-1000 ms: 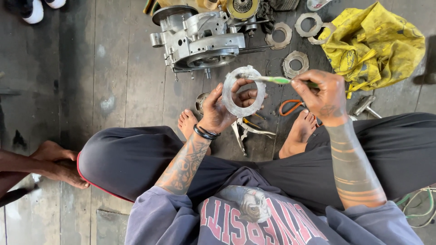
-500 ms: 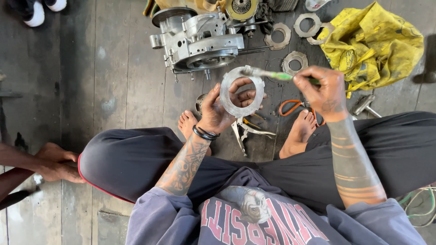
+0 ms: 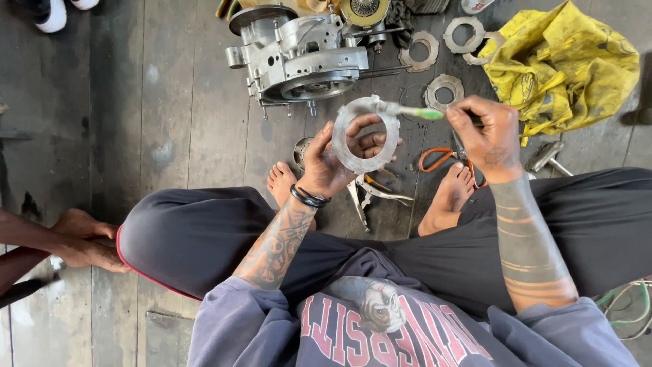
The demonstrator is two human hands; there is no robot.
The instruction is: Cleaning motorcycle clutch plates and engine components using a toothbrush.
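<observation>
So the left hand [image 3: 333,160] has its fingers hooked through the middle of a flat metal ring plate [image 3: 365,134], holding it up face-on, probably so the rim stays reachable. The right hand [image 3: 485,136] pinches a green-handled toothbrush [image 3: 407,111], bristles touching the plate's upper edge, which looks like a scrubbing grip. Both hands are closed on their own thing, meeting only at the plate. Just beyond the plate sits the engine case [image 3: 299,54] on the plank floor [image 3: 170,122]; more ring plates [image 3: 445,88] lie right of the case, near a yellow rag [image 3: 564,61]. Pliers [image 3: 370,194] rest below the plate, between the bare feet.
</observation>
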